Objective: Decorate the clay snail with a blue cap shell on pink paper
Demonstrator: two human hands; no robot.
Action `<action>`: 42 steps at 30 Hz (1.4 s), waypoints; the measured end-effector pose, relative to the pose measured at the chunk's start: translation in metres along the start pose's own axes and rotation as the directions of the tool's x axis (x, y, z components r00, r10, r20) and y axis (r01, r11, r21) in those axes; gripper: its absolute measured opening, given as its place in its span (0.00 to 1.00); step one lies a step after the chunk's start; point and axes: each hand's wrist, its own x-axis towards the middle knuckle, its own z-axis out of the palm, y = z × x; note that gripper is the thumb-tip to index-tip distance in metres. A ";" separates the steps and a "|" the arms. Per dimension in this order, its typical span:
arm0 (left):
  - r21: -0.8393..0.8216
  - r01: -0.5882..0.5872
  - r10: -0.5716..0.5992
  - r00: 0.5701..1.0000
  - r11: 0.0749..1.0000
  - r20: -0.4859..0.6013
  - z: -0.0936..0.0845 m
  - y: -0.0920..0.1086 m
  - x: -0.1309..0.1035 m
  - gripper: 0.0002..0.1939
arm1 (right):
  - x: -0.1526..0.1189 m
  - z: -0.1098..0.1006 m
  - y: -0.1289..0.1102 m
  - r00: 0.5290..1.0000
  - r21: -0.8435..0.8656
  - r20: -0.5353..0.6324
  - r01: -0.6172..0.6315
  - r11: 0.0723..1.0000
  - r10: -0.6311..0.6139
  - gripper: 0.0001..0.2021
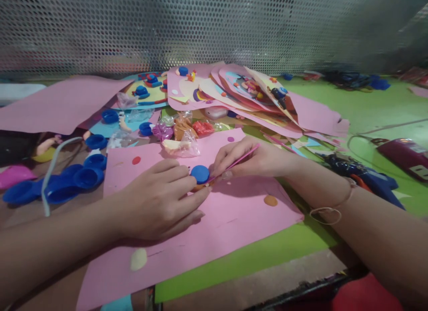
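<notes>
A blue round disc (200, 173), seemingly modelling clay, sits over an orange-brown edge on a pink foam sheet (214, 230). Beside it, palm down, is my left hand (160, 197). Its fingers are bent and a little apart, with the fingertips against the disc's left and near sides; no grip shows. From the right, my right hand (244, 161) pinches a thin pink stick (246, 155), whose lower end is at the disc's right edge. Flat red (136, 160), orange (270, 200) and cream (138, 259) spots are stuck on the sheet.
Small plastic bags of coloured clay (183, 130) lie just behind the sheet. Blue plastic cups (73, 179) stand at left beside a bent white tube (50, 181). Decorated sheets (234, 92) are piled before a perforated metal panel (200, 25). A blue glue gun (364, 175) lies at right.
</notes>
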 end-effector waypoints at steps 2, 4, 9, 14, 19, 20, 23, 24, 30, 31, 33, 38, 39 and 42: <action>-0.002 -0.002 0.002 1.000 1.000 0.002 0.000 0.000 0.000 0.14 | 0.000 0.000 -0.001 1.000 -0.002 0.013 -0.006 1.000 0.006 0.09; -0.001 -0.002 0.002 1.000 1.000 0.005 0.001 0.000 0.000 0.14 | 0.001 0.000 -0.001 1.000 -0.007 0.015 -0.011 1.000 0.011 0.08; 0.000 0.003 -0.003 1.000 1.000 0.012 0.001 -0.001 0.000 0.14 | 0.001 0.002 -0.001 0.999 -0.029 0.012 -0.042 0.999 0.043 0.06; -0.007 0.004 -0.004 1.000 1.000 0.014 0.001 -0.001 0.000 0.14 | 0.001 0.001 -0.001 0.998 -0.028 0.023 -0.065 0.998 0.065 0.06; -0.014 0.008 -0.008 1.000 1.000 0.012 0.001 -0.001 0.000 0.13 | 0.000 0.000 -0.003 0.996 0.014 0.033 -0.083 0.996 0.083 0.07; -0.015 0.008 -0.008 1.000 1.000 0.008 0.001 -0.001 0.000 0.13 | 0.000 0.000 -0.003 0.996 0.018 0.031 -0.087 0.996 0.086 0.07; -0.012 0.010 -0.009 1.000 1.000 0.004 0.000 -0.001 0.000 0.13 | 0.000 0.001 -0.004 0.995 0.036 0.023 -0.094 0.995 0.093 0.07; -0.012 0.008 -0.008 1.000 1.000 0.008 0.000 -0.001 0.000 0.13 | 0.000 0.001 -0.004 0.996 0.046 0.013 -0.093 0.995 0.092 0.07; -0.006 -0.007 0.007 1.000 1.000 0.003 0.001 -0.001 0.000 0.14 | -0.001 0.002 -0.005 0.993 0.056 -0.108 -0.035 0.998 0.041 0.07; 0.002 -0.006 0.006 1.000 1.000 -0.005 0.001 -0.001 0.000 0.14 | -0.001 0.002 -0.005 0.991 0.051 -0.129 -0.028 0.998 0.034 0.07; 0.016 -0.001 0.002 1.000 1.000 -0.011 0.002 -0.001 0.000 0.15 | -0.001 0.001 -0.006 0.986 0.042 -0.165 -0.024 0.999 0.031 0.06; 0.004 0.019 -0.020 0.999 1.000 0.033 0.002 -0.001 0.001 0.16 | -0.001 0.001 -0.005 0.984 0.033 -0.172 -0.045 0.998 0.050 0.06; -0.002 0.023 -0.023 0.999 1.000 0.041 0.002 -0.001 0.001 0.16 | -0.001 0.001 -0.004 0.985 0.036 -0.166 -0.045 0.998 0.051 0.06; -0.014 0.023 -0.022 0.999 1.000 0.035 0.002 -0.001 0.001 0.16 | -0.001 0.001 -0.004 0.986 0.047 -0.161 -0.046 0.998 0.053 0.06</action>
